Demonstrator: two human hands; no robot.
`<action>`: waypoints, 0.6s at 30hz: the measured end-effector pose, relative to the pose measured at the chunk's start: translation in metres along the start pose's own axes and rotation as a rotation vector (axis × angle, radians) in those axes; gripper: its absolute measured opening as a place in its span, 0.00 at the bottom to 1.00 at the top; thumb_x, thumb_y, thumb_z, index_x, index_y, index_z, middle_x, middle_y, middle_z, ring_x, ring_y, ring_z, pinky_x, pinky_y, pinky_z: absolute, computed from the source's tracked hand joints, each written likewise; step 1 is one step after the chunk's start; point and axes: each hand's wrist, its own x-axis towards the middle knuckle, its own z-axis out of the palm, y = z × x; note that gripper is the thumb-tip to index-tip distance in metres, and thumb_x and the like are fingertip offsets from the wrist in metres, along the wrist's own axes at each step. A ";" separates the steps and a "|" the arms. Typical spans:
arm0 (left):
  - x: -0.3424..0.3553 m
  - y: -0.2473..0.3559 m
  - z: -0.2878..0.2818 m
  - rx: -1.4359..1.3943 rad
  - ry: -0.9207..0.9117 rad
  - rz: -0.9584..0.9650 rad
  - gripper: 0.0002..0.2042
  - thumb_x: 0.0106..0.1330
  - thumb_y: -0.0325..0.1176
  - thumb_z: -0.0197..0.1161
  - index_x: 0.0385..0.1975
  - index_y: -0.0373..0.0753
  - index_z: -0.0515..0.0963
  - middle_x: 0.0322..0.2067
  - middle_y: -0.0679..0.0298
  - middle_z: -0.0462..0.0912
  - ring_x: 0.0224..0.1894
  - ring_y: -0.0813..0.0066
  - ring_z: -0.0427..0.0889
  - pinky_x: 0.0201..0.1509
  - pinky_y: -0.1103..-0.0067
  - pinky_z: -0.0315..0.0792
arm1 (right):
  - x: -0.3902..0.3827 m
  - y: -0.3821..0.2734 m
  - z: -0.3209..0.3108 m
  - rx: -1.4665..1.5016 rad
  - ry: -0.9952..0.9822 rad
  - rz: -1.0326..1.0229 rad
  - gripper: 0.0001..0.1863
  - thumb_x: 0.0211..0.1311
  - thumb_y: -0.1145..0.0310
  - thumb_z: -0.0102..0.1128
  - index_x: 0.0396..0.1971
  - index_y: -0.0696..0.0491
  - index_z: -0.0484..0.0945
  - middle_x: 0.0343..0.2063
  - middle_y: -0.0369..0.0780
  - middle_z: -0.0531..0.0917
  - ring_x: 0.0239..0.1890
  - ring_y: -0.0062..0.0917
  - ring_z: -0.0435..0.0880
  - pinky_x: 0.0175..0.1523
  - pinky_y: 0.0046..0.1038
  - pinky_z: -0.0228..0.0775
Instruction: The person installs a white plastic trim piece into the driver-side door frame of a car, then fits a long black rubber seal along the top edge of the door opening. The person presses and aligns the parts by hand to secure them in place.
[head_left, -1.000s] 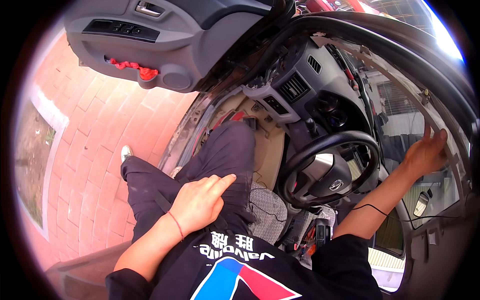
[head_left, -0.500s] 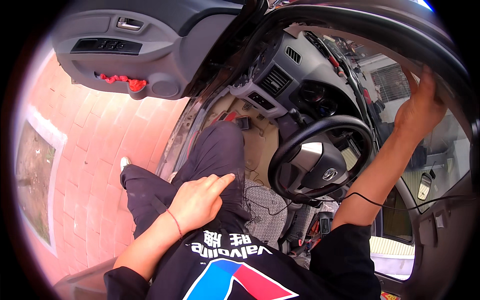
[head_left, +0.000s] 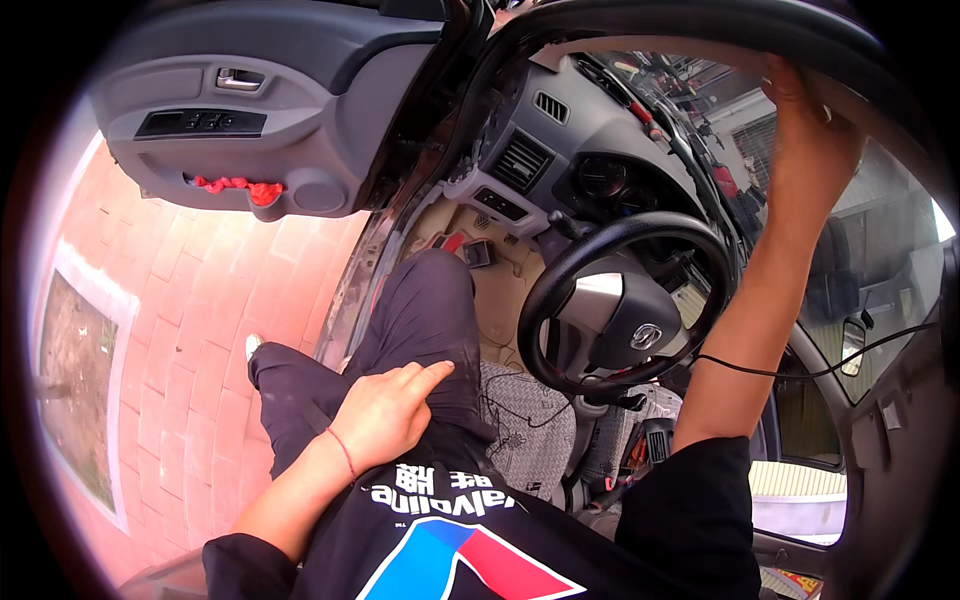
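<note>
My right hand [head_left: 815, 145] is raised to the pale pillar trim [head_left: 690, 48] along the edge of the windscreen. Its fingers curl against the trim, and their tips are partly hidden. On my dark-trousered thigh rests my left hand [head_left: 385, 415], open and holding nothing, with the index finger stretched out. The black steering wheel [head_left: 535, 300] stands between my right forearm and my knee. A thin black cable [head_left: 790, 375] crosses in front of that forearm.
The grey car door [head_left: 300, 130] hangs open at the left, with red cloth [head_left: 240, 188] in its pocket. The dashboard [head_left: 610, 110] lies ahead, with a red-handled tool [head_left: 645, 118] near the glass. Patterned seats [head_left: 525, 420] and a rear-view mirror [head_left: 852, 345] are to the right.
My right hand has moved up and forward along the pillar trim, and the arm reaches farther. The view has shifted slightly. My left hand stays on the thigh.
</note>
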 end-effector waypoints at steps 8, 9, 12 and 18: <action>-0.005 -0.001 0.004 0.019 -0.005 -0.010 0.22 0.58 0.20 0.57 0.55 0.37 0.75 0.31 0.58 0.79 0.34 0.56 0.83 0.36 0.65 0.77 | -0.014 0.051 0.037 -0.192 -0.380 0.103 0.21 0.64 0.53 0.65 0.47 0.54 0.83 0.43 0.43 0.88 0.45 0.33 0.87 0.53 0.39 0.75; -0.006 -0.003 0.004 0.020 -0.008 -0.015 0.22 0.58 0.20 0.57 0.55 0.37 0.75 0.31 0.58 0.79 0.34 0.56 0.83 0.36 0.65 0.77 | -0.009 0.061 0.049 -0.101 -0.356 0.274 0.19 0.65 0.55 0.64 0.45 0.55 0.83 0.43 0.42 0.88 0.44 0.34 0.87 0.52 0.40 0.75; -0.009 -0.007 0.000 0.032 -0.042 -0.028 0.24 0.58 0.22 0.59 0.58 0.38 0.74 0.32 0.58 0.78 0.34 0.58 0.83 0.36 0.65 0.77 | -0.012 0.111 0.060 0.104 -0.333 0.272 0.23 0.55 0.61 0.79 0.45 0.59 0.83 0.41 0.42 0.86 0.41 0.25 0.86 0.41 0.25 0.79; 0.010 -0.001 -0.012 0.097 -0.039 0.050 0.24 0.58 0.22 0.59 0.58 0.38 0.74 0.32 0.58 0.78 0.34 0.57 0.83 0.36 0.65 0.77 | -0.011 0.082 0.062 -0.365 -0.367 -0.341 0.15 0.59 0.62 0.70 0.43 0.54 0.85 0.42 0.42 0.88 0.44 0.34 0.87 0.49 0.37 0.76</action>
